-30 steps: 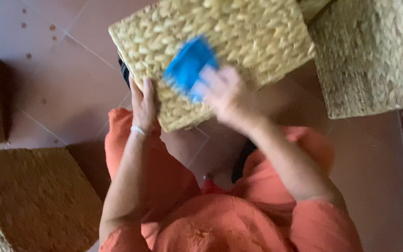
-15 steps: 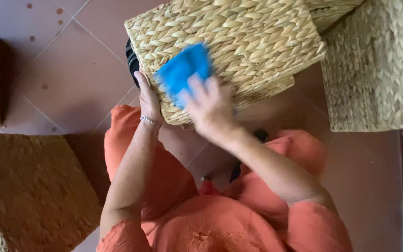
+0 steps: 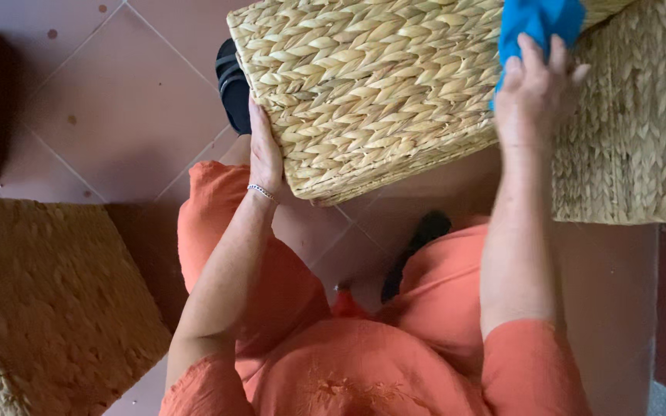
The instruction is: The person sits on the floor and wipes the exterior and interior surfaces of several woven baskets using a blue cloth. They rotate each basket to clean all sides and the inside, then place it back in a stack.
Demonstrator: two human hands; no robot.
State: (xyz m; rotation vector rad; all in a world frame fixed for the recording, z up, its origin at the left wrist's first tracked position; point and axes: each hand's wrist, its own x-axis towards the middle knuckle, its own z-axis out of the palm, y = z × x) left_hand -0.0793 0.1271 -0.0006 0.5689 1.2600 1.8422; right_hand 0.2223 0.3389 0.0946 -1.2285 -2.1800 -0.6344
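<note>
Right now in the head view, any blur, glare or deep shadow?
Head view: sharp weave on the pale woven straw basket; right hand and bright blue cloth slightly soft; left hand crisp. No glare on the reddish tiled floor; brown wicker box sits dimmer, lower left.

Soft even daylight, sharp focus, faint shadows
</note>
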